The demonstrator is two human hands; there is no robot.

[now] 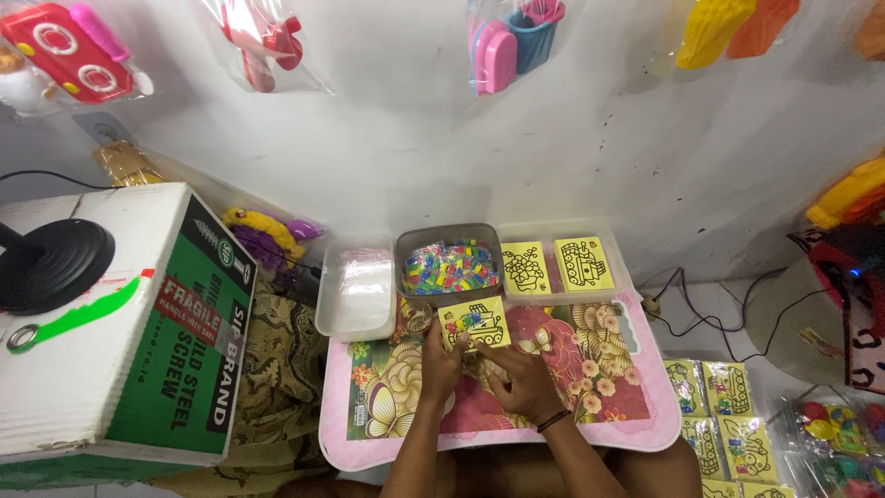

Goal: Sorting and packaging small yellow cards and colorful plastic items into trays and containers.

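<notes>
Sitting on our pink flowery tray, we see a grey tub of bright little packets right behind the hands, a see-through tub of clear bags to its left, and a tub with two yellow picture cards to its right. A big white and green box stands far left. Our left hand and right hand reach forward side by side, fingers curled and pinching one yellow card, which lies near the tray's back edge.
</notes>
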